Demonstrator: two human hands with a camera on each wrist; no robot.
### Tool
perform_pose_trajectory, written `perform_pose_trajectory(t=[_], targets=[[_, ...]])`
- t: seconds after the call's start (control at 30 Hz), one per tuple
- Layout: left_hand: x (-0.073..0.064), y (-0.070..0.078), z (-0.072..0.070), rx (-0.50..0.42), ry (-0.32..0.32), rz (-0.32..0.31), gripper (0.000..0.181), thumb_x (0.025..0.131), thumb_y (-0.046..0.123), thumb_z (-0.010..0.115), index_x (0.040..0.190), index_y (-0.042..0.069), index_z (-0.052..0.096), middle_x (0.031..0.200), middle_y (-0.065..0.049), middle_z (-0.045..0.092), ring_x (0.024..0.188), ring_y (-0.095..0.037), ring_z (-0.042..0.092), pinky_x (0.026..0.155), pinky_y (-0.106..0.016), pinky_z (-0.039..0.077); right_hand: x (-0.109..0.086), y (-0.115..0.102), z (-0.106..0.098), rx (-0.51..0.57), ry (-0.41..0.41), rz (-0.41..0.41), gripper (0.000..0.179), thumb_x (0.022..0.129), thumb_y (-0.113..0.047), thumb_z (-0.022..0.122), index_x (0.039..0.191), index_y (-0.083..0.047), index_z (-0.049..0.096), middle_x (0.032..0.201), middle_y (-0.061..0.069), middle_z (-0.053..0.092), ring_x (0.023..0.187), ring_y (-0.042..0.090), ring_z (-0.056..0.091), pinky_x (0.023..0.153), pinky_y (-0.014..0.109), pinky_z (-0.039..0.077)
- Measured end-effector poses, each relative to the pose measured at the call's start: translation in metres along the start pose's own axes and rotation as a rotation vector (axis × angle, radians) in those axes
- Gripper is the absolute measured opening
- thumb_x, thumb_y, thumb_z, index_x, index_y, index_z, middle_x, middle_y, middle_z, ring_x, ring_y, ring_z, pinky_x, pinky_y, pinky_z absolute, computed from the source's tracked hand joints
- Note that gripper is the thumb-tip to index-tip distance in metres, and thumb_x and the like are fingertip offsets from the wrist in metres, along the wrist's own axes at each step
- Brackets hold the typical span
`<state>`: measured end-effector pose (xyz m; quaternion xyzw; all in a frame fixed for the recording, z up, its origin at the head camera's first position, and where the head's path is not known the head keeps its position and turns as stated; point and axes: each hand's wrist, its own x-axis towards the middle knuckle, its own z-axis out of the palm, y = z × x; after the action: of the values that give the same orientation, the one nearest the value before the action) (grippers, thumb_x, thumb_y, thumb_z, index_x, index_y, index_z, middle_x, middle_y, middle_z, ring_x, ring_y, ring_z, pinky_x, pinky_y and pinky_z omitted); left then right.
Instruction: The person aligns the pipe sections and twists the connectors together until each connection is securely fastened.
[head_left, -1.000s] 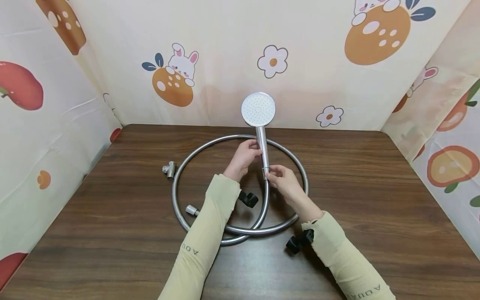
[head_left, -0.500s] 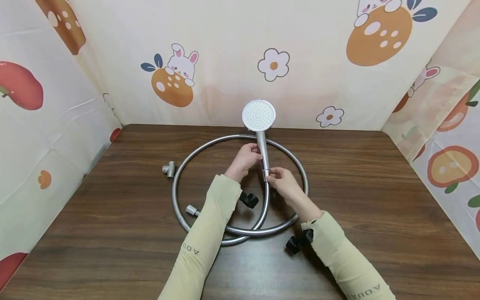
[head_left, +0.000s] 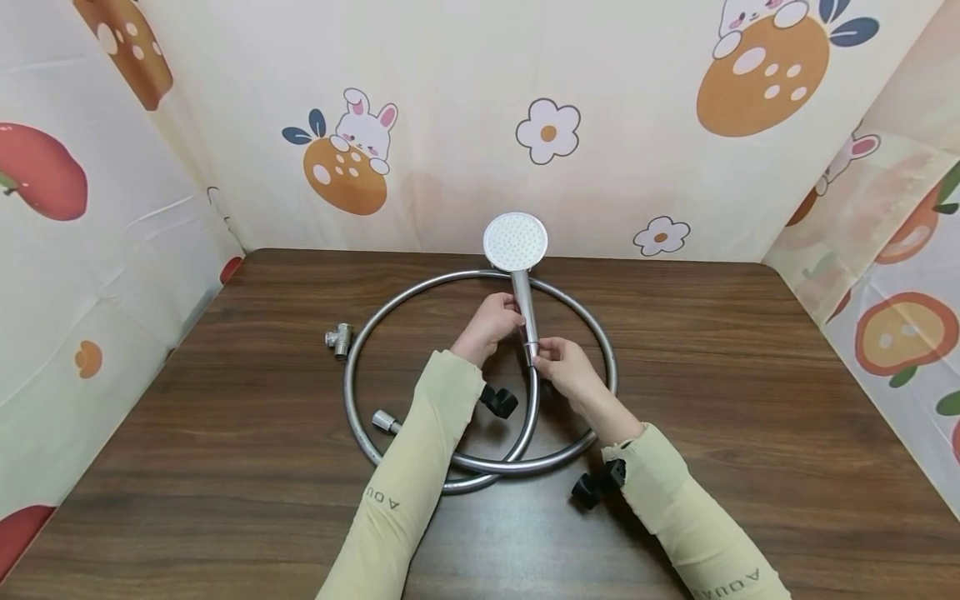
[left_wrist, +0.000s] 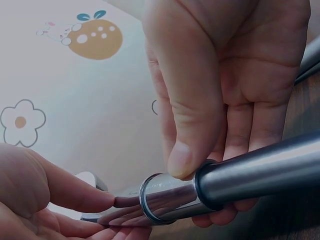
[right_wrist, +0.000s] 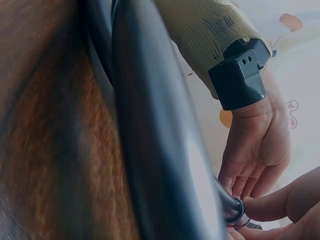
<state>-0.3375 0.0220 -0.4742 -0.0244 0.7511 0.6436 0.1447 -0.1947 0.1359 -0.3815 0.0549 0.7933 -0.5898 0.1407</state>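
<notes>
A chrome hand shower [head_left: 515, 242] with a round white spray face stands up over the back of the table, facing me. My left hand [head_left: 491, 325] holds its handle [head_left: 523, 302] from the left, thumb and fingertips on the metal. Just below, my right hand [head_left: 568, 368] pinches the chrome connector [left_wrist: 172, 196] where the shower hose [head_left: 609, 362] meets the handle. In the left wrist view the right thumb presses this connector beside a dark ring. The right wrist view has the hose large in front, with both hands [right_wrist: 257, 155] beyond it.
The metal hose lies in a wide loop on the brown wooden table [head_left: 750, 400], crossing itself near the front. Its other end, a chrome nut [head_left: 382, 420], lies inside the loop by my left sleeve. A small chrome tee fitting [head_left: 340, 340] sits left of the loop. Printed cloth [head_left: 450, 125] surrounds the table.
The shower head has come down lower in the head view. Both hands have shifted slightly down with it, keeping their holds; the hose loop and tee fitting stay put.
</notes>
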Motion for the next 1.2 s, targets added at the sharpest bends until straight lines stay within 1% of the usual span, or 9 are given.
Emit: perform_pose_trajectory(t=[0.07, 0.2, 0.37, 0.47, 0.53, 0.63, 0.87, 1.03, 1.2], targets=[[0.000, -0.001, 0.000, 0.003, -0.006, 0.023, 0.037, 0.076, -0.009, 0.053, 0.113, -0.005, 0.050, 0.090, -0.012, 0.061, 0.076, -0.018, 0.058, 0.065, -0.027, 0.049, 0.000, 0.001, 0.000, -0.001, -0.003, -0.001, 0.035, 0.090, 0.002, 0.047, 0.122, 0.014, 0.043, 0.109, 0.024, 0.056, 0.085, 0.013, 0.055, 0.079, 0.025, 0.047], [-0.026, 0.020, -0.002, 0.001, -0.027, 0.001, 0.032, 0.079, -0.009, 0.053, 0.111, -0.005, 0.052, 0.091, -0.012, 0.060, 0.078, -0.020, 0.057, 0.070, -0.030, 0.049, 0.000, 0.001, 0.000, -0.009, 0.001, 0.009, 0.035, 0.090, 0.001, 0.048, 0.123, 0.012, 0.044, 0.109, 0.023, 0.056, 0.087, 0.015, 0.055, 0.080, 0.026, 0.047], [-0.041, 0.030, -0.005, -0.029, -0.060, -0.016, 0.032, 0.080, -0.003, 0.057, 0.111, -0.003, 0.054, 0.092, -0.009, 0.060, 0.080, -0.018, 0.057, 0.072, -0.029, 0.049, -0.001, 0.002, 0.000, -0.023, 0.005, 0.013, 0.035, 0.090, 0.000, 0.049, 0.123, 0.012, 0.045, 0.110, 0.023, 0.055, 0.089, 0.018, 0.056, 0.082, 0.029, 0.048], [-0.060, 0.045, -0.004, 0.010, -0.045, -0.027, 0.032, 0.082, -0.001, 0.053, 0.114, -0.005, 0.052, 0.096, -0.011, 0.058, 0.082, -0.019, 0.057, 0.074, -0.029, 0.049, -0.001, 0.003, 0.000, -0.041, 0.008, 0.005, 0.034, 0.090, -0.001, 0.049, 0.121, 0.011, 0.047, 0.110, 0.022, 0.056, 0.089, 0.018, 0.055, 0.080, 0.027, 0.047], [-0.081, 0.065, -0.003, 0.040, -0.032, -0.085, 0.034, 0.086, -0.001, 0.049, 0.120, -0.007, 0.049, 0.103, -0.013, 0.056, 0.090, -0.022, 0.056, 0.084, -0.033, 0.047, -0.001, 0.004, 0.000, -0.052, 0.011, -0.004, 0.032, 0.089, -0.001, 0.050, 0.119, 0.011, 0.048, 0.107, 0.021, 0.057, 0.086, 0.016, 0.055, 0.076, 0.024, 0.047], [-0.097, 0.079, -0.004, 0.036, -0.040, -0.100, 0.036, 0.087, -0.003, 0.046, 0.122, -0.011, 0.046, 0.107, -0.017, 0.054, 0.096, -0.027, 0.055, 0.089, -0.035, 0.046, 0.000, 0.005, 0.000, -0.060, 0.014, -0.020, 0.031, 0.089, 0.000, 0.050, 0.117, 0.012, 0.050, 0.100, 0.018, 0.058, 0.080, 0.013, 0.054, 0.072, 0.021, 0.045], [-0.101, 0.084, -0.006, 0.027, -0.065, -0.137, 0.036, 0.089, -0.001, 0.046, 0.123, -0.011, 0.045, 0.112, -0.019, 0.053, 0.099, -0.027, 0.054, 0.094, -0.037, 0.043, 0.001, 0.006, -0.001, -0.073, 0.016, -0.023, 0.033, 0.088, 0.000, 0.051, 0.118, 0.013, 0.049, 0.097, 0.016, 0.058, 0.081, 0.012, 0.053, 0.072, 0.019, 0.044], [-0.103, 0.085, -0.007, 0.030, -0.058, -0.145, 0.034, 0.088, 0.001, 0.047, 0.121, -0.009, 0.047, 0.111, -0.018, 0.054, 0.093, -0.022, 0.057, 0.091, -0.034, 0.044, 0.001, 0.007, 0.000, -0.095, 0.029, -0.020, 0.033, 0.088, 0.000, 0.052, 0.119, 0.012, 0.049, 0.101, 0.018, 0.058, 0.087, 0.016, 0.053, 0.072, 0.020, 0.044], [-0.103, 0.084, -0.006, 0.041, -0.055, -0.144, 0.036, 0.089, 0.003, 0.048, 0.123, -0.008, 0.046, 0.117, -0.019, 0.053, 0.098, -0.025, 0.056, 0.093, -0.036, 0.043, 0.002, 0.007, 0.000, -0.127, 0.051, -0.025, 0.033, 0.088, -0.001, 0.052, 0.118, 0.011, 0.050, 0.105, 0.021, 0.058, 0.094, 0.022, 0.054, 0.076, 0.024, 0.044]])
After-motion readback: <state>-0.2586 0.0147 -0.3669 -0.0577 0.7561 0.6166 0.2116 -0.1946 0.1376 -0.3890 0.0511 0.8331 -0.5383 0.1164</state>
